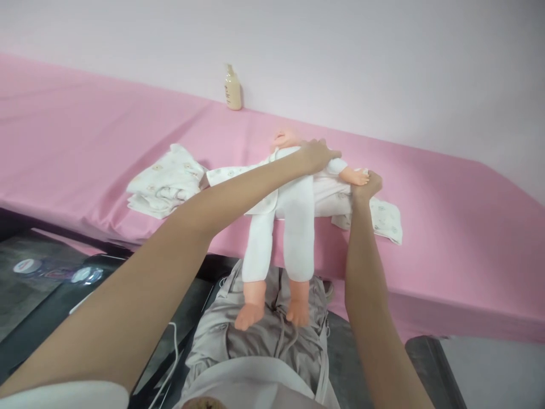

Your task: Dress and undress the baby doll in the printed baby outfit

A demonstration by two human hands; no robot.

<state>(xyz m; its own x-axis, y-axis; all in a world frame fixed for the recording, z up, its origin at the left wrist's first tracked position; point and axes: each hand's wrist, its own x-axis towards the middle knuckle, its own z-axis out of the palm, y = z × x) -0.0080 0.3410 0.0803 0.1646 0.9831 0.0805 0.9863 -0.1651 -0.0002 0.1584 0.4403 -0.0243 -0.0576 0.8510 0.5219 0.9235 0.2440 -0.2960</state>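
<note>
A baby doll in white clothing lies on its back on the pink-covered table, its legs over the front edge and its bare feet above my lap. My left hand is wrapped over the doll's upper arm near the shoulder, its fingertips partly hidden. Over at the end of that outstretched arm, my right hand is closed at the doll's hand; its exact grip is partly covered. A patterned white garment lies spread under and across the doll's body. Only part of the doll's head shows.
Folded patterned white cloth lies left of the doll, and another patterned cloth piece lies to the right. A pump bottle stands by the wall. Plastic bottles and a white cable are below the pink tabletop.
</note>
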